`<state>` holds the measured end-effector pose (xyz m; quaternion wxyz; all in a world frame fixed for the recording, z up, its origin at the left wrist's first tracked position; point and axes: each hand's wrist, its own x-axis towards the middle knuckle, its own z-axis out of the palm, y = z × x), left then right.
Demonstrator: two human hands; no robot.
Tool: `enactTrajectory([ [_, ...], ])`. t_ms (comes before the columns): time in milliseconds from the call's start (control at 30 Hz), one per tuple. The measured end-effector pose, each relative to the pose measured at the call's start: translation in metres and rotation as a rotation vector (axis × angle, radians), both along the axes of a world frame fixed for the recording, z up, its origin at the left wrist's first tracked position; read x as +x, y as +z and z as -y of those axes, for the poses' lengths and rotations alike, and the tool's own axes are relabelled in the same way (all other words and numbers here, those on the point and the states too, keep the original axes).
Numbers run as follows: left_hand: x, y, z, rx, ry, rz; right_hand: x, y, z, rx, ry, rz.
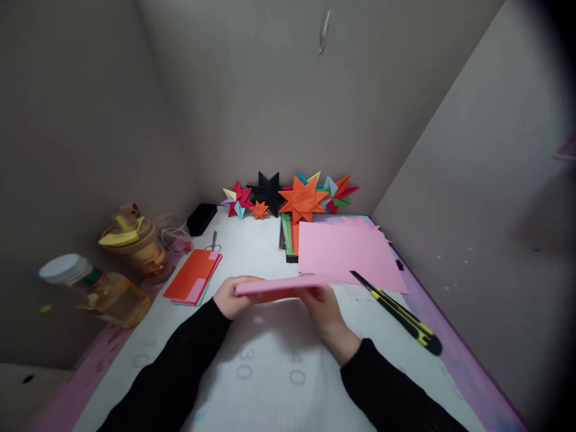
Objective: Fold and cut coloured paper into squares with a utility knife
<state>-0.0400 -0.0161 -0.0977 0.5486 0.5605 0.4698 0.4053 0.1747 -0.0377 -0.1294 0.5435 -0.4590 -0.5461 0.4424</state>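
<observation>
You have the pink paper piece (288, 284) up off the surface (258, 240), just above its near middle, almost edge-on to the camera, with an orange layer showing under the pink. Your left hand (240, 296) has its grip closed on one end and your right hand (324, 307) has its grip closed on the other, though most of the fingertips are hidden. You cannot tell from this angle whether it is a folded sheet or several pieces together, so judge its handling as under way, its stage uncertain. Just beyond, the large pink sheet (346, 252) lies flat and looks unworked, with the utility knife (399, 314) near its right corner, untouched. On the left, the orange-topped stack (191, 277) of smaller pieces seems already cut to size, apart from your hands, with the scissors (215, 244) beyond it. Farther back, the coloured sheets (289, 240) lie partly under the large pink sheet, while the large orange star (303, 199) and the black star (266, 193) look finished.
</observation>
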Motion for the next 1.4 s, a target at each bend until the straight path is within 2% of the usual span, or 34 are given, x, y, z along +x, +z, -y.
enactTrajectory([
  [167, 0.001, -0.011, -0.003, 0.077, -0.125, 0.034, -0.005, -0.003, 0.000, 0.001, 0.057, -0.151],
  [267, 0.004, -0.017, -0.003, 0.119, -0.133, 0.073, -0.006, -0.006, 0.001, -0.047, 0.083, -0.150],
  [433, 0.004, -0.022, -0.001, 0.089, -0.123, 0.047, -0.005, -0.006, 0.000, -0.033, 0.061, -0.101],
  [667, 0.010, -0.026, -0.003, 0.115, -0.119, 0.063, -0.005, -0.008, -0.002, -0.057, 0.081, -0.121],
  [800, 0.011, -0.028, -0.004, 0.169, -0.069, 0.064, -0.005, -0.010, -0.003, -0.055, 0.087, -0.109],
  [933, 0.011, -0.028, -0.005, 0.187, -0.087, 0.052, -0.005, -0.013, -0.005, -0.055, 0.079, -0.111],
  [1133, 0.011, -0.031, -0.005, 0.171, -0.075, 0.064, -0.005, -0.015, -0.005, -0.068, 0.082, -0.099],
  [1267, 0.010, -0.031, -0.005, 0.166, -0.067, 0.105, -0.006, -0.007, -0.004, -0.085, 0.096, -0.102],
  [1400, 0.006, -0.028, -0.001, -0.016, -0.190, 0.229, -0.002, 0.004, 0.000, -0.215, 0.157, -0.197],
])
